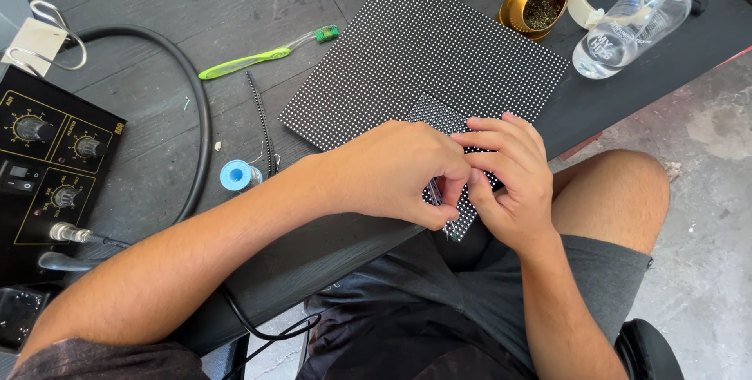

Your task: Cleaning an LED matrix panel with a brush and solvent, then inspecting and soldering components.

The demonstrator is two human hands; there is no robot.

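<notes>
With the left hand (399, 172) pinching tweezers (435, 192) and the right hand (509, 180) pressed on the small LED panel piece (441, 117), a slip could scratch its diodes.

left hand (392, 172) curled, right hand (505, 180) fingers bent, touching

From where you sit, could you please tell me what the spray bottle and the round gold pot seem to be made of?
The spray bottle looks like clear, glossy plastic: the dark desk shows through it, and its nozzle is white. The gold pot looks like shiny metal, judging by its bright reflections, though coated plastic is possible.
</notes>
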